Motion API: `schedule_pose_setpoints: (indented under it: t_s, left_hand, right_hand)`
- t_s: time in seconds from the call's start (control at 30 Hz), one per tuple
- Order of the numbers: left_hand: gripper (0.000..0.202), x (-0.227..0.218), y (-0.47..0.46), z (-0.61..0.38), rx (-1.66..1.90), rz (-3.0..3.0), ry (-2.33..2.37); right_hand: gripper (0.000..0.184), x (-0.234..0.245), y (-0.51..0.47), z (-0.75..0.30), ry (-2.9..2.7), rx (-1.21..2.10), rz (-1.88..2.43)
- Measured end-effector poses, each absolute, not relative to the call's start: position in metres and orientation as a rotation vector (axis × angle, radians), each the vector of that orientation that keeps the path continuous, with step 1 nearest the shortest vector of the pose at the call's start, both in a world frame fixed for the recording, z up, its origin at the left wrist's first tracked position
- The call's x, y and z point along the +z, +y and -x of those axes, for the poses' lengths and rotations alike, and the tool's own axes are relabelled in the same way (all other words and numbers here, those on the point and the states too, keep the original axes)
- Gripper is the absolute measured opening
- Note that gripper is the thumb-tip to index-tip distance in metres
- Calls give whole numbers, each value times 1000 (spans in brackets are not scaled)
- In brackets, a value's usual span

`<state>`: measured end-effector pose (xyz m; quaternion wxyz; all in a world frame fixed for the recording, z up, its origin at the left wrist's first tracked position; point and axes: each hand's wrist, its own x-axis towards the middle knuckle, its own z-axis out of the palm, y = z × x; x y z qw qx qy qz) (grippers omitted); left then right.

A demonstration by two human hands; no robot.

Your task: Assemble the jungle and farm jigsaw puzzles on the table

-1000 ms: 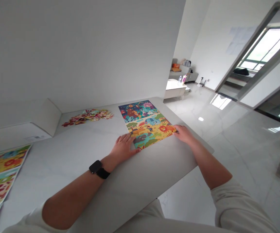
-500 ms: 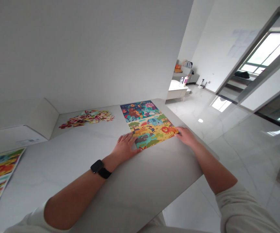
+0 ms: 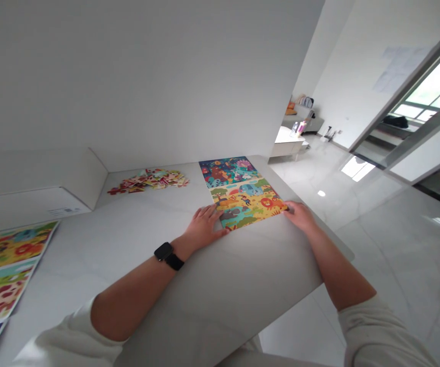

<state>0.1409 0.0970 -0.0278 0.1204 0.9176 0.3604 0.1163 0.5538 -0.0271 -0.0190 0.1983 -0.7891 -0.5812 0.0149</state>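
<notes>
An animal-picture jigsaw puzzle (image 3: 248, 202) in yellow and green, with a lion, an elephant and a hippo, lies flat on the table. A dark blue jigsaw picture (image 3: 229, 172) adjoins its far edge. My left hand (image 3: 204, 227) lies flat at the yellow puzzle's left side, fingers stretched and thumb spread along the near left corner. At the near right corner, my right hand (image 3: 300, 216) has its fingers and thumb closed about the edge. A black watch (image 3: 168, 255) is on my left wrist.
Loose puzzle pieces (image 3: 149, 181) form a heap by the wall. A white box (image 3: 75, 191) stands at the left, with printed picture sheets (image 3: 9, 275) before it. The table's right edge (image 3: 309, 206) drops to a glossy floor (image 3: 352, 214). A low white table (image 3: 289, 142) stands beyond.
The view has shifted slightly, so the puzzle and the heap appear further right and more of the picture sheets shows. Both hands keep their places at the puzzle's edges.
</notes>
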Motion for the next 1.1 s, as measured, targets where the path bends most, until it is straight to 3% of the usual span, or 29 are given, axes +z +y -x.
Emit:
schedule_pose_setpoints:
  t_s: [0.53, 0.7, 0.83, 1.1]
  left_hand:
    - [78, -32, 94, -139, 333, -2659, 1038]
    - [81, -28, 92, -135, 301, -2653, 1055]
    - [70, -21, 98, -112, 296, -2604, 956]
    - [38, 11, 120, -3, 559, -2375, 1137]
  right_hand:
    - [28, -20, -23, -548, -1606, 10, 2181]
    - [35, -10, -16, -548, -1739, 31, 2230]
    - [52, -1, -2, -533, -1954, -44, 2092]
    - [43, 3, 41, -429, -2229, 118, 1698]
